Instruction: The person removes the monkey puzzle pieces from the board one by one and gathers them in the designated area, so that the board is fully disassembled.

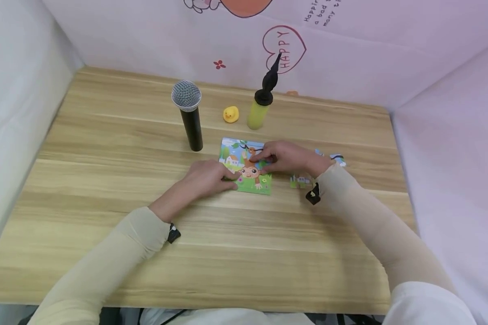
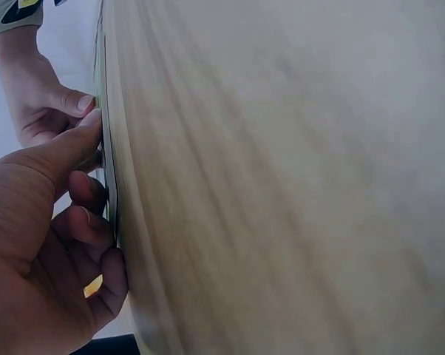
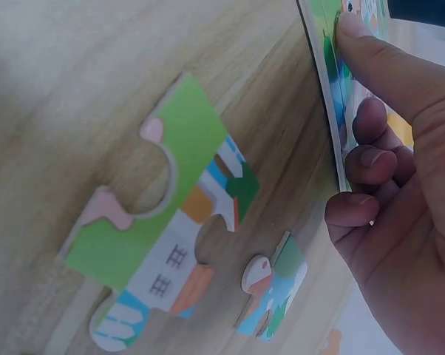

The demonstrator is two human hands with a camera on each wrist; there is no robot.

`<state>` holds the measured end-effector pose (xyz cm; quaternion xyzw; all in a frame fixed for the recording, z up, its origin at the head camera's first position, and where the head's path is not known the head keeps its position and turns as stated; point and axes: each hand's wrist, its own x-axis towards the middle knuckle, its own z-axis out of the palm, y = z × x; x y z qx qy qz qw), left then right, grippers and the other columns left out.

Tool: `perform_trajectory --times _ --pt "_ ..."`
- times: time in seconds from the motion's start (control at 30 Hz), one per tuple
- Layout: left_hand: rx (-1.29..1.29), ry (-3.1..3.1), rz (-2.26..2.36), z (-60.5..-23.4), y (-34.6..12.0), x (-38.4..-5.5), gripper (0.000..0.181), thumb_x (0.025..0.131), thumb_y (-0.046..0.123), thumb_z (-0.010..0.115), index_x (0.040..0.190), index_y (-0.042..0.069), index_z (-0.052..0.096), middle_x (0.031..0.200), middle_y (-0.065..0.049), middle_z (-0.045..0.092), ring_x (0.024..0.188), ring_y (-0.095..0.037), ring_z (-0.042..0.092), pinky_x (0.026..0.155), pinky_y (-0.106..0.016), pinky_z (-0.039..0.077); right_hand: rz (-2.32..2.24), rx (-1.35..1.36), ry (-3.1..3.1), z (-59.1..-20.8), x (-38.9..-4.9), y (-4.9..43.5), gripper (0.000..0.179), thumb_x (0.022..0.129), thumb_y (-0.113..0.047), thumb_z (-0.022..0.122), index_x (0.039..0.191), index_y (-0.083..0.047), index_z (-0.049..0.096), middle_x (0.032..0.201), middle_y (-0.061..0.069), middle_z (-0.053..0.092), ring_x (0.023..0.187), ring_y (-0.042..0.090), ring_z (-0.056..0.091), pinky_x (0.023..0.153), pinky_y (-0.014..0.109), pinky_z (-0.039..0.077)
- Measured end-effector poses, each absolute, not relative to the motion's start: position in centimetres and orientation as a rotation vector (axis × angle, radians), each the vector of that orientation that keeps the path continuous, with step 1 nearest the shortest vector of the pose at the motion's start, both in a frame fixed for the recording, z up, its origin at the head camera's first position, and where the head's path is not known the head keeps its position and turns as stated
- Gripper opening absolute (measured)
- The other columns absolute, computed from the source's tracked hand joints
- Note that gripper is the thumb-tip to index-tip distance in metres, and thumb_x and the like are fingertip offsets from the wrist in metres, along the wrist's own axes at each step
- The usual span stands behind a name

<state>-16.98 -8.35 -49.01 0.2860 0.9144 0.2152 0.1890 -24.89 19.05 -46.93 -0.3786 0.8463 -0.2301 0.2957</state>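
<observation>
A small jigsaw puzzle [image 1: 260, 186] with a cartoon monkey on green grass lies on the table before me. My left hand [image 1: 206, 177] grips it at its left side, thumb and index finger over the lower left corner. In the left wrist view, the other fingers [image 2: 89, 225] of that hand curl beside the thin board. From the right, my right hand [image 1: 288, 157] holds the puzzle with thumb and fingers on the picture. Its thumb [image 3: 378, 55] lies on the printed surface in the right wrist view. Loose jigsaw pieces [image 3: 145, 255] lie near the right hand.
Behind the puzzle stand a black microphone [image 1: 192, 126] with a silver mesh head, a yellow rubber duck [image 1: 231, 114] and a yellow-green bottle [image 1: 257, 115] with a black pointed top. The wooden table [image 1: 105, 135] meets a printed white cloth [image 1: 166, 40] at the back.
</observation>
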Motion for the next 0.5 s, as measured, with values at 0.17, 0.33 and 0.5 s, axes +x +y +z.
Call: perform_trajectory --times 0.17,0.33,0.5 --pt "0.754 2.556 0.64 -48.84 -8.52 -17.2 0.038 0.093 0.05 0.072 0.127 0.035 0.071 0.096 -0.002 0.073 0.069 -0.019 0.047 0.056 -0.036 0.036 -0.648 -1.035 2.242 -46.8 -24.89 18.78 0.041 0.09 -0.022 0.081 0.13 -0.019 0.072 0.095 0.001 0.06 0.08 0.019 0.048 0.071 0.035 0.042" --pt "0.701 2.562 0.685 -49.08 -8.46 -17.29 0.038 0.09 0.052 0.074 0.125 0.037 0.072 0.067 -0.001 0.056 0.064 -0.019 0.043 0.054 -0.036 0.033 -0.684 -1.01 2.24 -47.03 -24.98 18.88 0.041 0.088 -0.019 0.082 0.128 -0.017 0.073 0.092 0.005 0.059 0.08 0.02 0.049 0.072 0.035 0.042" --pt "0.674 2.575 0.711 -49.28 -8.27 -17.3 0.037 0.088 0.052 0.077 0.122 0.037 0.074 0.067 0.002 0.057 0.064 -0.018 0.043 0.054 -0.036 0.034 -0.738 -0.938 2.236 -47.38 -24.99 19.06 0.037 0.087 -0.016 0.084 0.123 -0.018 0.075 0.095 0.005 0.06 0.083 0.021 0.05 0.073 0.034 0.043"
